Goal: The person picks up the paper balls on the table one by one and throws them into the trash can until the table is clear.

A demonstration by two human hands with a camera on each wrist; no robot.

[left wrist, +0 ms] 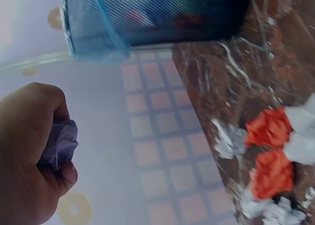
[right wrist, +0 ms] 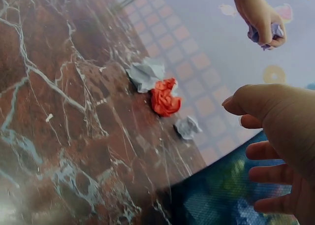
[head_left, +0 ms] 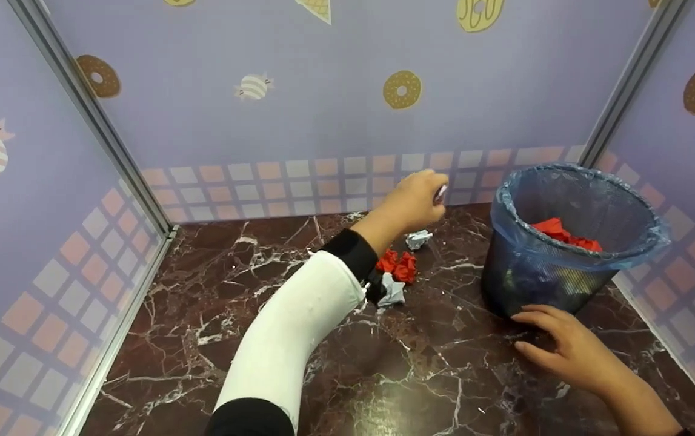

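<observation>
My left hand [head_left: 417,197] grips a crumpled purple paper ball [left wrist: 63,145], raised above the tabletop and left of the bin. Its fingers curl round the paper, hiding most of it. A dark mesh trash bin [head_left: 529,284] with a blue plastic liner [head_left: 586,257] stands at the right. Inside lie red crumpled papers [head_left: 553,230]. Beside the bin's lower front, my right hand [head_left: 571,351] has its fingers loosely spread and holds nothing. Below the left forearm rest red paper balls [head_left: 405,266], a pale grey one [head_left: 391,290] and a silvery white one [head_left: 418,240].
The dark red marble tabletop [head_left: 232,339] has white veins and a few tiny scraps. Lilac panels [head_left: 323,109] printed with sweets and a tile pattern enclose the back and both sides. Metal strips [head_left: 111,139] run along the corners.
</observation>
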